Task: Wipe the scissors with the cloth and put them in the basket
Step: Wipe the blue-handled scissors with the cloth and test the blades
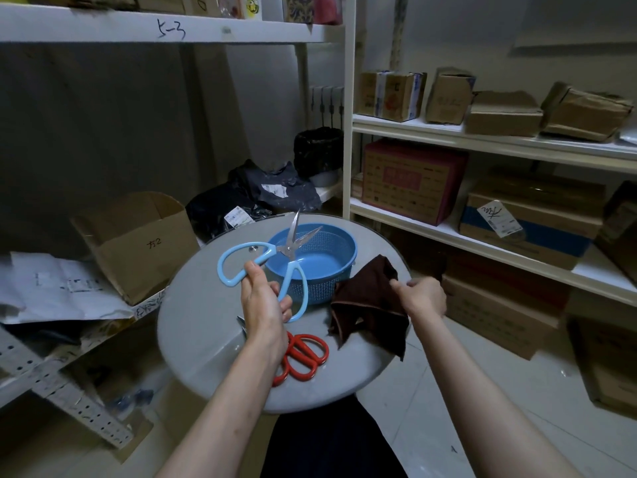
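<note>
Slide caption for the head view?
Left hand holds open blue scissors by the basket; right hand grips brown cloth; red scissors on table.

Light-blue-handled scissors [262, 267], red-handled scissors [303, 353], blue perforated basket [317, 270], dark brown cloth [368, 305].

a round grey table [206, 322] stands in front of me. to my left an open cardboard box [138, 243] sits beside loose papers [51, 291], with black plastic bags [262, 191] behind it. on my right white shelves [448, 136] carry cardboard boxes [503, 113]. a perforated metal strip [69, 401] lies low on the left.
</note>
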